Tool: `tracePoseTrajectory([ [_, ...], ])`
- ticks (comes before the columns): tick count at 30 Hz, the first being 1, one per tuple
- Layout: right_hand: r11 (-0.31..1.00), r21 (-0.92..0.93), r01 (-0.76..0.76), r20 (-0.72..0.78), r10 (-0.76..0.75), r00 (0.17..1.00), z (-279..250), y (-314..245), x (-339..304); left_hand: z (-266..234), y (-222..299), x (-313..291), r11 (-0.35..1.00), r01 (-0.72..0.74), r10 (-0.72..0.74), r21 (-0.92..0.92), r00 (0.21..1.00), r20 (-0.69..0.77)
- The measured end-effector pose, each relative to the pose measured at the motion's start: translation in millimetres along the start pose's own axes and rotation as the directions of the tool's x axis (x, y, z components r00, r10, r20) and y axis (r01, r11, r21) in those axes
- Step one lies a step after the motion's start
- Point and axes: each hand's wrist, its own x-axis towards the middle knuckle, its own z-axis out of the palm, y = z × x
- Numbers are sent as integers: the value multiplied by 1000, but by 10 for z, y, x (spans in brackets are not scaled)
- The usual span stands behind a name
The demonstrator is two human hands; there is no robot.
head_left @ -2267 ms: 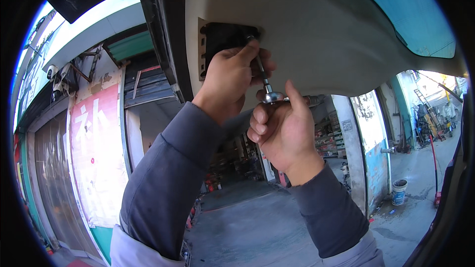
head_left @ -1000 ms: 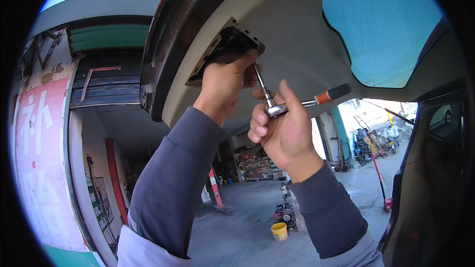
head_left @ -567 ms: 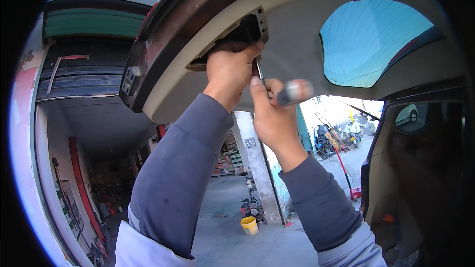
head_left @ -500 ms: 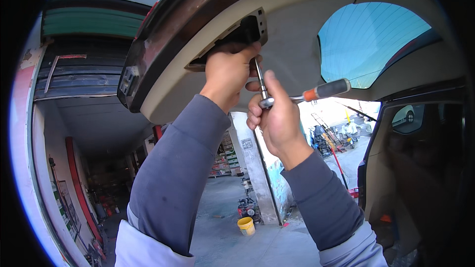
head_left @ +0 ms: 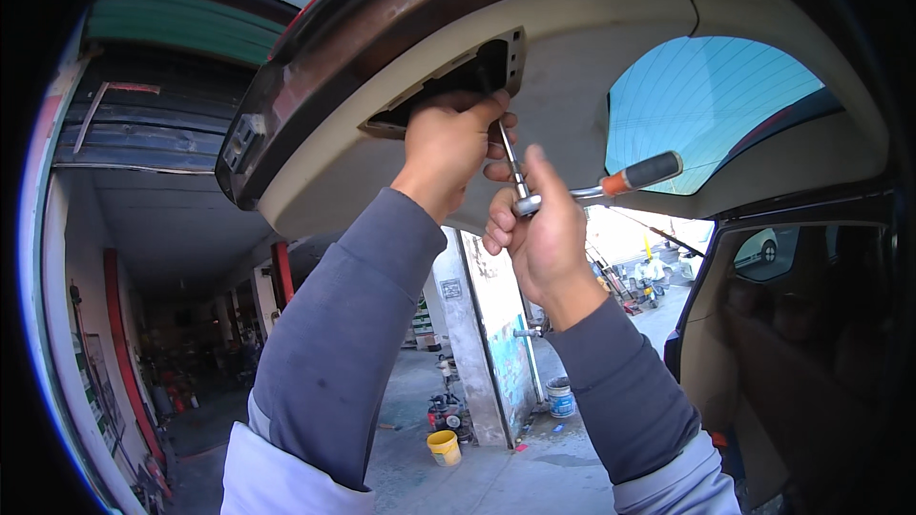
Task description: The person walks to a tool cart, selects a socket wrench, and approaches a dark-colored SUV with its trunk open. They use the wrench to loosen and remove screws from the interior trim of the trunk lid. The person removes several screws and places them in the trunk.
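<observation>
Overhead is a raised tailgate with beige trim (head_left: 563,62) and a dark rectangular opening (head_left: 477,67) in it. My left hand (head_left: 447,138) reaches up to this opening, its thumb and fingers closed around the upper part of a slim metal extension bar (head_left: 512,154); some fingers are hidden. The bar rises at a slant into the opening, and what its top end meets cannot be seen. Below, my right hand (head_left: 544,238) is closed around the head of a ratchet wrench (head_left: 527,204) fitted to the bar, thumb pointing up. The wrench's black and orange handle (head_left: 649,172) sticks out to the right.
The tailgate's rear window (head_left: 711,110) is at upper right, with the open car interior (head_left: 801,343) below. A yellow bucket (head_left: 444,448), a blue-and-white bucket (head_left: 561,399) and a pillar (head_left: 472,343) stand on the concrete floor. A workshop bay lies left.
The view has shifted slightly, bringing the blue-and-white bucket into sight. Both hands keep their hold on the bar and ratchet wrench; the wrench handle sits at nearly the same angle.
</observation>
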Motion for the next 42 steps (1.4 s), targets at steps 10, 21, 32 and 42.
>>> tracePoseTrajectory([
  [10,105,-940,324,177,-661,729,3,112,28,-15,22,26,981,-39,54,192,996,-73],
  [21,411,-853,323,60,-537,842,-22,77,64,-24,126,16,948,-52,46,314,999,26],
  [32,1000,-12,-4,31,4,1000,-12,-85,-9,-54,26,45,997,-19,29,-80,991,130],
  [42,337,-888,312,56,-595,801,35,141,66,6,-62,132,995,-98,99,35,995,-19],
])
